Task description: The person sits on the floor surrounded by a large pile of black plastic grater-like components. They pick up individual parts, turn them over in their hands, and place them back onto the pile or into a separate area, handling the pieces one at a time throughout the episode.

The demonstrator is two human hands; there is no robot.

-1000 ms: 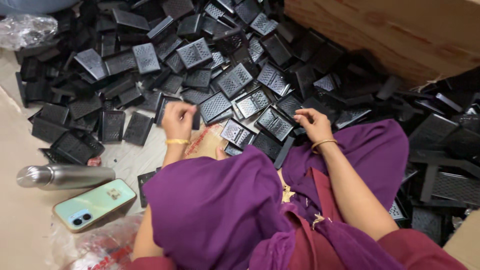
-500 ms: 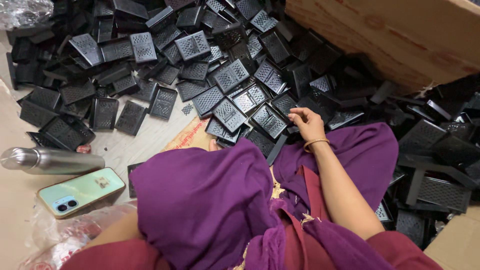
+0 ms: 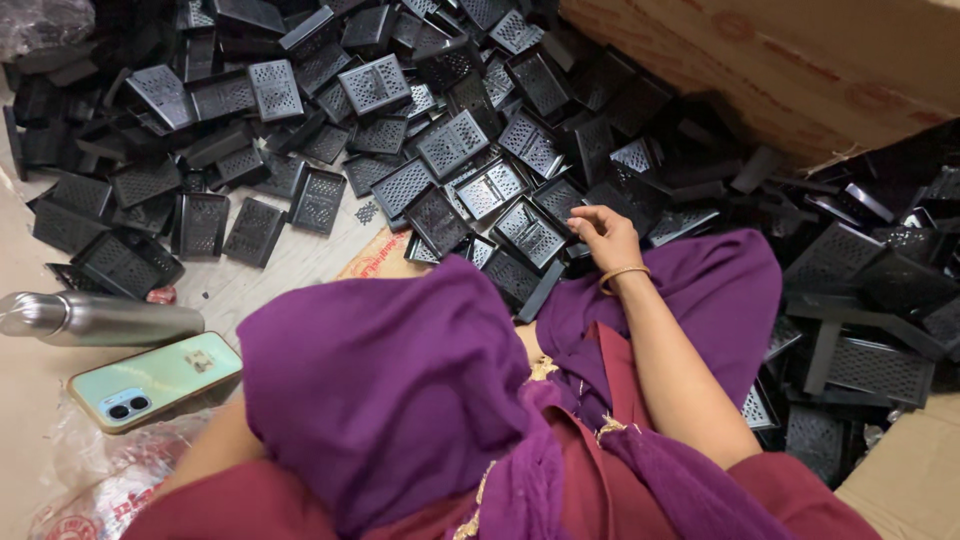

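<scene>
Black plastic perforated trays, small and rectangular with gridded bottoms, lie heaped across the floor in the head view, spreading from the far left to the right edge. Only the right hand shows. It rests at the near edge of the heap, just above the purple cloth that drapes the person's lap, with a thin gold bangle round the wrist. Its fingers are curled loosely downward, their tips touching the dark trays beneath; whether they grip one of them I cannot tell, since the fingertips are hidden among the black pieces. The nearest clearly seen tray lies just to the left of the hand, tilted with its grid facing up. The left hand is out of sight; only a bare forearm shows low on the left, running under the purple cloth.

On the far right a brown cardboard box leans over the heap, and another cardboard edge sits at the near right corner. On the near left, on the pale floor, a silver metal bottle lies on its side, and just nearer than it a mint-green phone lies with its back up, partly on a crumpled clear plastic bag.
</scene>
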